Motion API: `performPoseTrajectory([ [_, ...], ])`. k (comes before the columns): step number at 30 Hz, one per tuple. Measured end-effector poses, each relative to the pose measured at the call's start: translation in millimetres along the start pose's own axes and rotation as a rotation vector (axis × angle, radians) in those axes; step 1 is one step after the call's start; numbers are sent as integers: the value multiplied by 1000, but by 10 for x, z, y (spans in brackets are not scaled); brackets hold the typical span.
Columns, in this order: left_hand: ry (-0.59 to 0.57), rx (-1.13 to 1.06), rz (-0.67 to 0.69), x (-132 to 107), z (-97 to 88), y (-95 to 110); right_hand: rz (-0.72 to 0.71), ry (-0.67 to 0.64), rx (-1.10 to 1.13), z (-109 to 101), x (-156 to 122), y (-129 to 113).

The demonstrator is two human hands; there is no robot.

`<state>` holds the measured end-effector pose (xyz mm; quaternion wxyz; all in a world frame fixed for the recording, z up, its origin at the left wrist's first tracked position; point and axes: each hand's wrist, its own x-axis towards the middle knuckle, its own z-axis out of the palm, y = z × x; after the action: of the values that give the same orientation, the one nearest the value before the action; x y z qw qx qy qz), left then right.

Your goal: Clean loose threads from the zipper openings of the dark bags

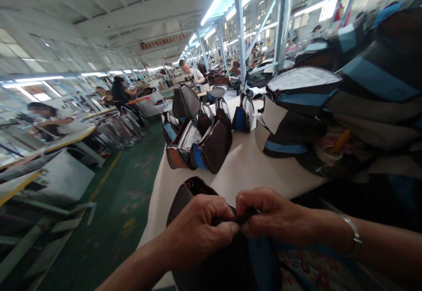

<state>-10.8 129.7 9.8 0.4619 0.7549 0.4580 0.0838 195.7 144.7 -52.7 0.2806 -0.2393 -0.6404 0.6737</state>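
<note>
A dark bag (pixel 214 264) with a blue side panel lies before me at the table's near edge. My left hand (pixel 206 223) pinches the bag's dark edge between thumb and fingers. Close beside it, my right hand (pixel 268 212), with a bangle on the wrist, pinches the same dark edge; the two sets of fingertips nearly touch. What exactly lies between the fingertips is partly hidden. A brown rim with a small metal ring shows behind my left hand.
Several dark bags (pixel 214 146) with blue or brown panels stand on the pale tabletop (pixel 237 168). More bags (pixel 296 128) are piled at the right, around a small pot (pixel 329 154) with a yellow handle. A green floor aisle (pixel 121 203) runs at the left; people work at benches beyond.
</note>
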Motion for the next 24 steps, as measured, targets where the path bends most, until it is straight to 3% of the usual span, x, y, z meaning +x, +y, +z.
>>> performPoseTrajectory([
  [4,55,126,68,-30,33,-24,11,137,3,78,-24,58],
  [6,89,180,124,-66,43,-44,-69,194,-83,109,-41,92],
  [9,57,130,135,-123,8,-65,-404,233,-410,114,-62,131],
  [12,-47,-27,48,-149,-61,-76,-747,149,-859,70,-76,133],
  [15,-113,-150,-86,-131,-86,-93,-947,106,-1225,30,-91,105],
  [18,-232,-226,-196,-95,-51,-101,-1086,108,-1335,36,-131,85],
  [21,-258,-150,-161,-93,7,-56,-1089,84,-1275,65,-209,80],
  [24,-204,13,51,-151,77,94,-803,66,-847,41,-265,32],
])
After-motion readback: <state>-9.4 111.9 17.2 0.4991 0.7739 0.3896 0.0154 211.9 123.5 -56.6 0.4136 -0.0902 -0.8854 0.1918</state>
